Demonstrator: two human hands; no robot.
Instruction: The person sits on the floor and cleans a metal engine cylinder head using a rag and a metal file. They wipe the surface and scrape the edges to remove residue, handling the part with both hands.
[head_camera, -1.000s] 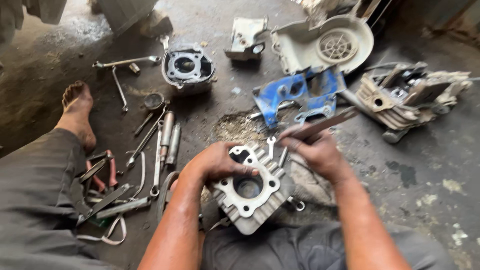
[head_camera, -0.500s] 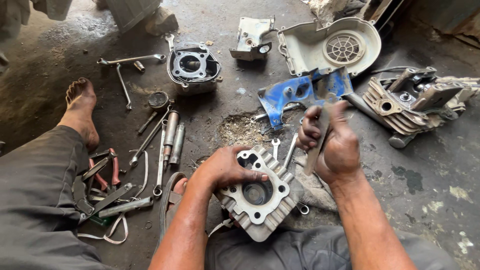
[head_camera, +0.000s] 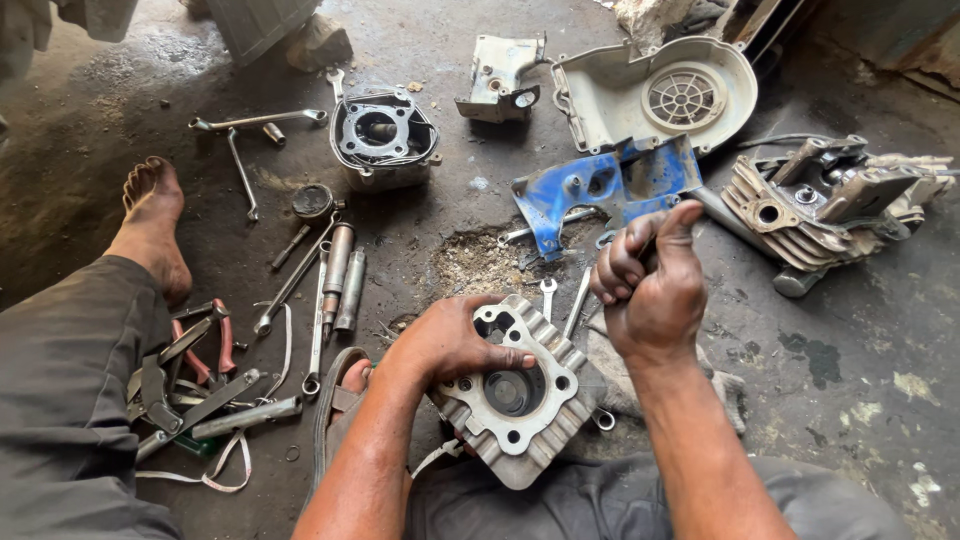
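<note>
Head view, looking down at a stained concrete floor (head_camera: 420, 250) where a person sits with engine parts spread around.

Left hand (head_camera: 445, 340): laid flat over the upper left corner of a grey, finned aluminium cylinder block (head_camera: 515, 400), fingers curled closed over its edge and pressing it down. The block lies bore-up near the bottom edge of the floor in view, between the person's knees, tilted slightly toward the camera.

Right hand (head_camera: 655, 285): raised clear of the block, above its right corner, fist closed with the thumb up. It appears to grip a slim dark tool, but the fingers hide almost all of it, so its kind cannot be confirmed.

Surroundings: two small steel spanners (head_camera: 565, 300) lie on the floor just beyond the block. A blue painted metal bracket (head_camera: 600, 190) sits further back, with a pale grey fan cover (head_camera: 660, 95) behind it and a finned cylinder head (head_camera: 830, 205) toward the right edge. A second cylinder with a dark gasket (head_camera: 383, 140) stands toward the far left. Pliers with red handles (head_camera: 205, 345) and loose bars lie at the left knee.

Assessment of the step in hand: judged as work on the block's top face. For a sound result the left hand should keep the block pinned so it cannot rock, and the right should bring the tool down squarely, with the left thumb kept clear of the bore and the gasket face spared from gouging.
</note>
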